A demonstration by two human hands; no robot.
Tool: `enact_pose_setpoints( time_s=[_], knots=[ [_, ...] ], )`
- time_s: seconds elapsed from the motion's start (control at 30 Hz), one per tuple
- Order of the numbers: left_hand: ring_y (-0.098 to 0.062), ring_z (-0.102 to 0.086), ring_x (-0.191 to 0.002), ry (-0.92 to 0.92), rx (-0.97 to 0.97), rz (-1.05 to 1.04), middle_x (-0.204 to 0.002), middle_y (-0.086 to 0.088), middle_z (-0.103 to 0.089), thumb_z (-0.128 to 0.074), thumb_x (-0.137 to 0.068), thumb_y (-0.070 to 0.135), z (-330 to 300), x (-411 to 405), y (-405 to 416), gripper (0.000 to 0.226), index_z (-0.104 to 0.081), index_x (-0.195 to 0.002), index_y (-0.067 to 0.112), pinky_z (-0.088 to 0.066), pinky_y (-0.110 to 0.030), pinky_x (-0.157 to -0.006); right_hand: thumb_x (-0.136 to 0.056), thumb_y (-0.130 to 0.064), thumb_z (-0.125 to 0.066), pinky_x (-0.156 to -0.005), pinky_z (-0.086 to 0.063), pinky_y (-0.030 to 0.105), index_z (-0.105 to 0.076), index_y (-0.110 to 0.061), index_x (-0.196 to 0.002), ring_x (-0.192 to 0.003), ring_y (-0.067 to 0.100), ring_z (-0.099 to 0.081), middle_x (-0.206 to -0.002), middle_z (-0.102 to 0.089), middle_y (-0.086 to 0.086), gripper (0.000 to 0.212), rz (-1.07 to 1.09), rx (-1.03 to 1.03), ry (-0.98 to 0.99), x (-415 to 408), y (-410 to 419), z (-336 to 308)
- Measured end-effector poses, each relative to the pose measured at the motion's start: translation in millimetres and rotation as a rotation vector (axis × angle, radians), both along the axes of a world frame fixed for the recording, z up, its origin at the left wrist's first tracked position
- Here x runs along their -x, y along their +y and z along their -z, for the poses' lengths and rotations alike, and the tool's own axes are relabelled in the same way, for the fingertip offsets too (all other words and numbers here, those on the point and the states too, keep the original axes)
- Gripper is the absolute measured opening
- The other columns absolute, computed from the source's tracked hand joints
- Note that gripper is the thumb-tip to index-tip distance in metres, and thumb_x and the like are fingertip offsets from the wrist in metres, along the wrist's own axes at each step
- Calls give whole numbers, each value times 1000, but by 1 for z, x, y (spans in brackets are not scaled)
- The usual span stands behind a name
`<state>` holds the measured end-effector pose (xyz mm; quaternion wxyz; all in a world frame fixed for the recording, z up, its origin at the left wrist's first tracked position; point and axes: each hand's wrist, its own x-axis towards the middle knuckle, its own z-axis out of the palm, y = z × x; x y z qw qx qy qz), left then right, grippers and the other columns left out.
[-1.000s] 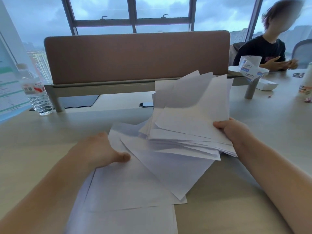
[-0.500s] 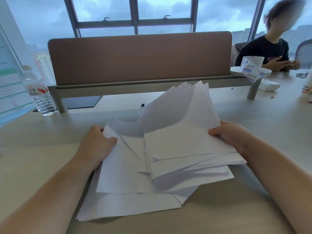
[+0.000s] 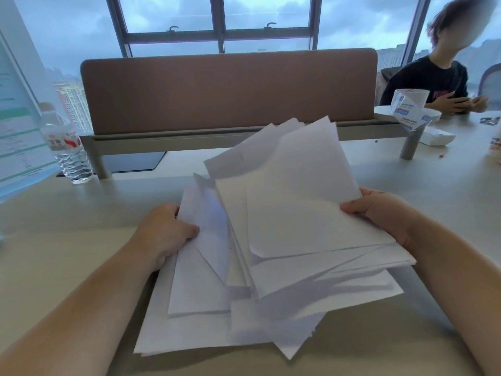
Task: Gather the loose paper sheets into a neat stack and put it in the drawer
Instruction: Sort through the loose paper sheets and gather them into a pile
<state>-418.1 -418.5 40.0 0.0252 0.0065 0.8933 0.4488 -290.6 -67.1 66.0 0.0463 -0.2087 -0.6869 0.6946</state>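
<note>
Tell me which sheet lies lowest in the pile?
The large sheet flat on the table, nearest you at bottom left; every other sheet rests on top of it.

The left hand [image 3: 165, 232] now grips the left edge of the paper sheets [image 3: 284, 240], no longer flat on them. The right hand [image 3: 379, 213] sits lower. The spread is tighter, sheets overlapping between both hands.

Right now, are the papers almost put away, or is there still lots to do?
About halfway. Done: the paper sheets are pulled into one pile on the desk. In hand: the left hand and right hand grip the pile's two sides, but its corners fan out crookedly. Left: squaring the pile, then putting it in the drawer, which isn't in view.
</note>
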Motion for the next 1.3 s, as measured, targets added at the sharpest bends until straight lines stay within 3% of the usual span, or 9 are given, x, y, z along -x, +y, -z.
enact_pose_setpoints(
  time_s=[0.1,0.37,0.5,0.6,0.73,0.9,1.07,1.2,1.3],
  knots=[
    [-36,-78,-79,-35,-73,-15,-85,-14,-81,-84,-86,13,0,3,-4,11,-77,-92,8,-64,-56,-82,-95,6,-50,-54,-63,39,-71,-12,-105,-62,29,-73,-85,-77,14,29,9,9,-13,-1,2,1],
    [-37,-72,-78,120,-111,-124,-83,-13,-77,-70,-99,41,-3,-2,-3,34,-73,-86,9,-59,-45,-76,-95,6,-50,-74,-63,46,-70,-14,-116,-78,36,-74,-103,-77,19,35,-79,-7,-80,4,-9,11],
    [-35,-72,-79,-9,-68,-47,-87,-15,-74,-70,-95,53,-10,-8,0,44,-68,-95,8,-51,-36,-66,-95,6,-51,-81,-60,48,-70,-14,-116,-82,38,-74,-102,-78,18,35,-71,-21,-92,7,-12,13],
    [-35,-73,-93,-155,-115,69,-102,-13,-75,-79,-88,49,-14,-17,6,45,-65,-109,12,-60,-44,-85,-95,7,-50,-69,-64,47,-70,-12,-116,-75,36,-75,-96,-79,17,35,-49,1,-81,7,-16,14],
    [-31,-71,-111,-204,-209,140,-120,-3,-75,-82,-54,69,-5,-18,12,86,-66,-124,21,-54,-52,-104,-99,6,-46,-58,-64,44,-70,-11,-113,-67,33,-75,-89,-79,17,32,-81,35,-73,2,-27,15],
    [-28,-81,-80,-319,-409,237,-99,-12,-83,-69,-99,12,-16,-41,26,15,-72,-114,9,-60,-41,-80,-102,2,-47,-72,-64,45,-67,-11,-121,-82,33,-76,-107,-77,20,31,-236,18,-59,-4,-42,18],
    [-34,-80,-83,-356,-493,199,-103,-19,-82,-67,-100,11,-17,-39,24,19,-72,-117,6,-61,-45,-80,-102,0,-50,-73,-63,38,-65,-16,-125,-88,28,-77,-109,-78,12,31,-296,-81,-38,-6,-48,18],
    [-47,-72,-113,-437,-564,102,-117,-23,-78,-70,-97,21,-16,-37,27,35,-72,-125,2,-56,-58,-101,-93,4,-56,-91,-58,58,-71,-23,-117,-99,38,-74,-108,-78,10,39,-267,-298,-15,-5,-45,17],
    [-34,-76,-86,-463,-593,108,-105,-15,-81,-68,-96,26,-18,-38,29,21,-76,-108,10,-65,-38,-65,-83,1,-55,-87,-59,56,-75,-31,-102,-92,33,-76,-99,-80,4,43,-276,-482,-41,-7,-49,13]
  ],
)
